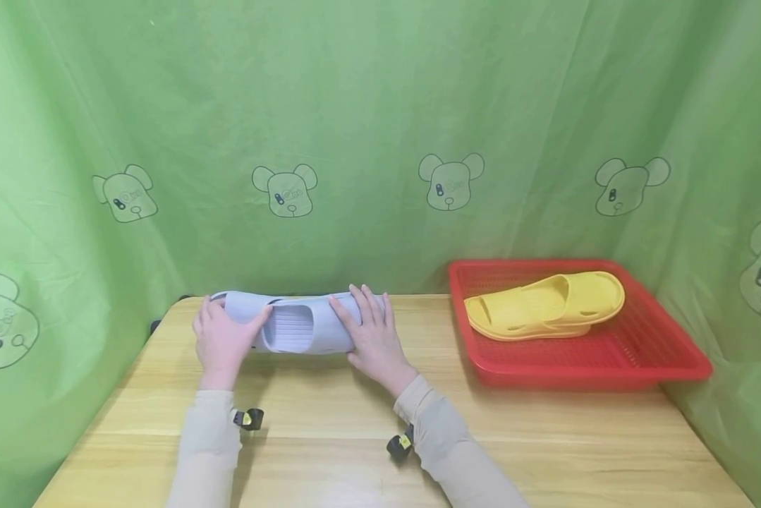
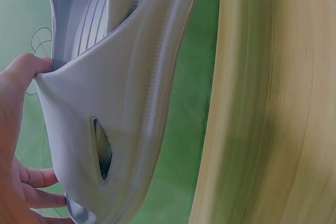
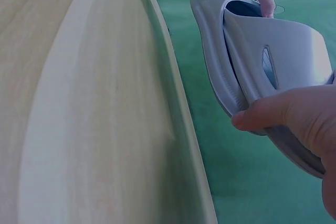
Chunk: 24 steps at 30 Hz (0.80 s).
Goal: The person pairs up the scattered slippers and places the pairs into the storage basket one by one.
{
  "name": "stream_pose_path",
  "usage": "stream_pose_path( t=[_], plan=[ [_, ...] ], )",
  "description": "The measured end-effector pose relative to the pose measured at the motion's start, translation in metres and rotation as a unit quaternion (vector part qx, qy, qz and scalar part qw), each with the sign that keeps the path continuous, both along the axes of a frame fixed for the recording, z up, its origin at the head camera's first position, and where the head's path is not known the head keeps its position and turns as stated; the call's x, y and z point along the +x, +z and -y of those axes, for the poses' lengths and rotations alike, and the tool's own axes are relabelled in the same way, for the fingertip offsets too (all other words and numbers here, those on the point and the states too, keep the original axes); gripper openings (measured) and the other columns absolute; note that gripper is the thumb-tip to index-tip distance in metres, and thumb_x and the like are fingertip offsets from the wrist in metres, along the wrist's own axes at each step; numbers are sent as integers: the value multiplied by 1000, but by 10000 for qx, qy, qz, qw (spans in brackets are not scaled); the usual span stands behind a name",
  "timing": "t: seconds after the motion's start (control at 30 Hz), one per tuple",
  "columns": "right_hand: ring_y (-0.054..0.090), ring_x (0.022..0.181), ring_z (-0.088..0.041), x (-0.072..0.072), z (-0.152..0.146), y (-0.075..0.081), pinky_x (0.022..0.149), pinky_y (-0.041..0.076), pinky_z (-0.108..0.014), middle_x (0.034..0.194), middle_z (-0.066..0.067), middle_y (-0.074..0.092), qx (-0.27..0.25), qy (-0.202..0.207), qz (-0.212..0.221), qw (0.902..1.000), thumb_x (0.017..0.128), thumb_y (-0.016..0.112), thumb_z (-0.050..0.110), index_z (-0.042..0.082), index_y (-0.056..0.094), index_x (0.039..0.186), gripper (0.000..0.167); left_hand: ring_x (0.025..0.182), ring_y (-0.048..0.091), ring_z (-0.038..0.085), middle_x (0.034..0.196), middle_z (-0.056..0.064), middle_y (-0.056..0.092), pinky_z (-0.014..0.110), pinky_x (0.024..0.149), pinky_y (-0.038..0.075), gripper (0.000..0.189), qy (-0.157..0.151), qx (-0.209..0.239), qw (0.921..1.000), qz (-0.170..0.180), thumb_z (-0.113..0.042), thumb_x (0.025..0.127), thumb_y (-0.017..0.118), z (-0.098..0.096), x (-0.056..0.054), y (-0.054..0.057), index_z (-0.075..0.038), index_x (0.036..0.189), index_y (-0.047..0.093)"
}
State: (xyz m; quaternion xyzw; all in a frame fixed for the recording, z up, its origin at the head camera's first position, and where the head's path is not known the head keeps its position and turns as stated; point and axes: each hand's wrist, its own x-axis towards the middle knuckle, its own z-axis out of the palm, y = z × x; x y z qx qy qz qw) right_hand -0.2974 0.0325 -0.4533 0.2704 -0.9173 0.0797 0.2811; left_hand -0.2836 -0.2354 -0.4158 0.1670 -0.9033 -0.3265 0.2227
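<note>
A pair of pale grey-blue slippers [image 1: 332,324], fitted one into the other, lies crosswise over the far part of the table, held in both hands. My left hand [image 1: 221,342] grips the left end; in the left wrist view its thumb [image 2: 34,66] hooks the edge of a foot opening, while the other fingers sit at the toe. My right hand [image 1: 376,346] holds the right end, its fingers spread over the upper. In the right wrist view the right thumb [image 3: 262,115] presses along the sole edges. That view also shows the slippers raised off the tabletop.
A red plastic basket [image 1: 577,381] stands at the right with yellow slippers [image 1: 545,307] lying in it. The wooden table [image 1: 317,451] meets a green curtain [image 1: 367,85] printed with bear heads at the back and sides. Each wrist carries a small black camera [image 1: 250,419].
</note>
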Motion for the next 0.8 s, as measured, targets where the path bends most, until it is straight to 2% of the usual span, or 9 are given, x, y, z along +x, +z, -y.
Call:
stream_pose_path(
  t=[0.3,0.8],
  plan=[
    [22,143,-35,1,0,-2,114,24,-59,153,-15,27,-173,-68,-2,9998,55,89,28,32,22,153,119,143,25,43,160,22,22,65,105,37,107,-51,60,10000,28,-75,67,71,-5,-3,-2,5,133,43],
    [25,141,-36,4,7,-3,116,15,-56,149,-16,30,-474,-92,53,9988,54,88,23,32,25,152,117,140,27,45,156,25,26,62,108,36,103,-85,-99,9998,-123,-69,69,73,-21,-3,-2,8,131,43]
  ],
)
